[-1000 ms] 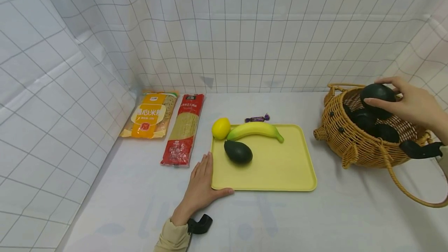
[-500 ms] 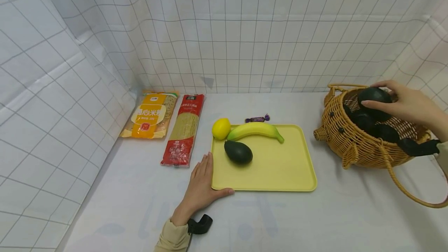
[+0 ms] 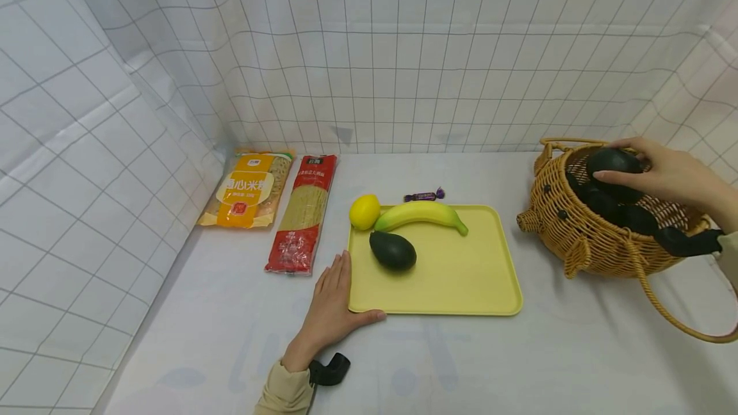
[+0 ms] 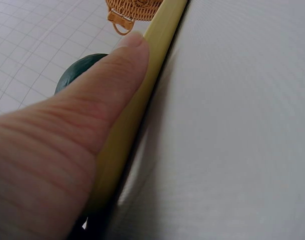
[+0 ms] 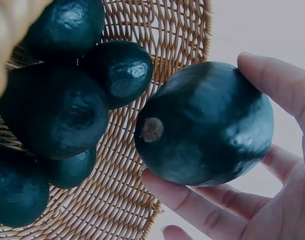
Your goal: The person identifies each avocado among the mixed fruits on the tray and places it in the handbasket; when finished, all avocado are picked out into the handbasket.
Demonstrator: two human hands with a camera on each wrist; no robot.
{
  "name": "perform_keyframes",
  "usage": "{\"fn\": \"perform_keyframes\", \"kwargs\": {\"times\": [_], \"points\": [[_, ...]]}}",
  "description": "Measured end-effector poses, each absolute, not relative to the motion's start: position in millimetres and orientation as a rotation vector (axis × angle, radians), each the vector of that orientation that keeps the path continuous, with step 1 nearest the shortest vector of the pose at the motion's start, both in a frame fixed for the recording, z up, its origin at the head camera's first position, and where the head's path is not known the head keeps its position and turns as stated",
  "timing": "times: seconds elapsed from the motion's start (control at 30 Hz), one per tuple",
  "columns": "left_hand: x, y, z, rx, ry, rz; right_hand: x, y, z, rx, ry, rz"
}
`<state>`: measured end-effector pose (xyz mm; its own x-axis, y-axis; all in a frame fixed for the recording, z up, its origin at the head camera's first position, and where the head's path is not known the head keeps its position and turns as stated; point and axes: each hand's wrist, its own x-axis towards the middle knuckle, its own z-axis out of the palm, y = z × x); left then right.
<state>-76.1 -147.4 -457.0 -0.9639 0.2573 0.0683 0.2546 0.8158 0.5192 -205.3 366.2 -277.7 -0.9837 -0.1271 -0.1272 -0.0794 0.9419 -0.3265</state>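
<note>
My right hand (image 3: pixel 671 175) grips a dark green avocado (image 3: pixel 612 162) at the mouth of the wicker basket (image 3: pixel 599 245). In the right wrist view the thumb and fingers curl round this avocado (image 5: pixel 207 125), its pale stem scar showing. Several more avocados (image 5: pixel 67 107) lie inside the basket. My left hand (image 3: pixel 328 316) rests with straight fingers along the left edge of the yellow tray (image 3: pixel 461 274), its thumb on the tray's near edge. On the tray are another avocado (image 3: pixel 393 251) and a banana (image 3: pixel 423 214); a lemon (image 3: pixel 364 212) sits at its far left corner.
Behind the tray lies a purple wrapped candy (image 3: pixel 424 196). A red pasta packet (image 3: pixel 302 213) and an orange food packet (image 3: pixel 246 189) lie at the back left. The basket's rope handle (image 3: pixel 663 309) loops over the table on the right.
My right hand has shifted slightly left and down with the avocado, towards the avocados in the basket. The left hand and tray have stayed in place.
</note>
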Motion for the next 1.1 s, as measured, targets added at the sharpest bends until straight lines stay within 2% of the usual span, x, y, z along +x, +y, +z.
{"fn": "perform_keyframes", "kwargs": {"times": [1.1], "points": [[-76.2,-147.3,-457.7,0.404,2.985,0.844,-201.1,362.9,-282.8,-0.257,3.023,-0.577]]}}
